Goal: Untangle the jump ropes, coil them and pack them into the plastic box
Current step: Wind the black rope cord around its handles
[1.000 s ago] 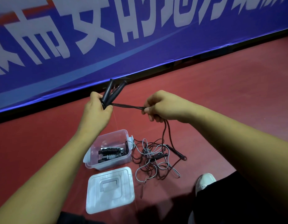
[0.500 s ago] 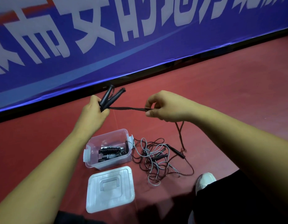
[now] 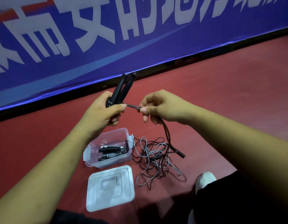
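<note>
My left hand (image 3: pixel 102 112) grips two black jump-rope handles (image 3: pixel 122 88) that stick up and away from me. A dark cord (image 3: pixel 132 106) runs from them to my right hand (image 3: pixel 157 105), which pinches it between thumb and fingers. Below that hand the doubled cord (image 3: pixel 167 133) hangs down to a tangle of black and grey ropes (image 3: pixel 154 160) on the red floor. A clear plastic box (image 3: pixel 107 162) stands left of the tangle with a coiled rope (image 3: pixel 111 151) inside.
The box's clear lid (image 3: pixel 110 188) lies flat on the floor in front of the box. A blue banner (image 3: pixel 140 38) with white characters runs along the back. My white shoe (image 3: pixel 204 179) is at the lower right, close to the tangle.
My right hand has moved left, closer to my left hand, so the cord between them is shorter. The handles now tilt more upright.
</note>
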{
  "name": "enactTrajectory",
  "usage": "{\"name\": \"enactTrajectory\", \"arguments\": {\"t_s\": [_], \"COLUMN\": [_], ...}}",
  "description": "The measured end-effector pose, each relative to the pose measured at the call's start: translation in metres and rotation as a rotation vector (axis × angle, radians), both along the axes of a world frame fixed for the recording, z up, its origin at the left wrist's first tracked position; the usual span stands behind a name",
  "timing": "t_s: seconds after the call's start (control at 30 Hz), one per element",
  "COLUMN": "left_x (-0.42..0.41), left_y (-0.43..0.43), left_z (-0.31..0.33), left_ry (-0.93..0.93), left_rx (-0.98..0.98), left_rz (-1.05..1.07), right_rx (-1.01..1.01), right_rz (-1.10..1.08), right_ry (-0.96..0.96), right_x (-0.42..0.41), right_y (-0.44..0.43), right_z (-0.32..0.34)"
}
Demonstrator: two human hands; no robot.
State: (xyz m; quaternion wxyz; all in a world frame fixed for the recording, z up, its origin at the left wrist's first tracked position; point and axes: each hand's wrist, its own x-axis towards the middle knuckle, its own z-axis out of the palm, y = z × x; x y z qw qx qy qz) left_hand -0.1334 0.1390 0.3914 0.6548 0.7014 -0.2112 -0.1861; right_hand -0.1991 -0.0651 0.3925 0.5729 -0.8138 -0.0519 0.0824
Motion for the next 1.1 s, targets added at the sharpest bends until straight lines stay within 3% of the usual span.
{"name": "enactTrajectory", "arguments": {"t_s": [0.2, 0.27, 0.47, 0.6, 0.8, 0.97, 1.1], "left_x": [-0.003, -0.002, 0.008, 0.026, 0.046, 0.048, 0.033], "left_y": [0.004, 0.005, 0.007, 0.022, 0.026, 0.027, 0.012], "left_z": [0.005, 0.006, 0.005, 0.006, -0.013, -0.016, -0.040], "left_ry": [-0.047, -0.085, -0.302, -0.342, -0.441, -0.475, -0.700], "left_rx": [-0.114, -0.103, 0.149, 0.230, 0.534, 0.782, 1.063], "left_rz": [0.016, 0.055, 0.272, 0.380, 0.432, 0.406, 0.209], "right_rx": [0.413, 0.466, 0.191, 0.065, -0.449, -0.473, -0.190], "right_rz": [0.026, -0.021, -0.003, 0.033, 0.073, 0.090, -0.020], "right_ry": [0.293, 0.337, 0.213, 0.175, -0.085, -0.018, 0.072], "right_x": [0.000, 0.001, 0.000, -0.003, -0.005, -0.008, -0.007], "right_y": [0.001, 0.002, 0.003, -0.004, 0.007, -0.003, 0.000], "right_z": [-0.003, -0.002, 0.000, 0.007, 0.005, 0.011, 0.017]}}
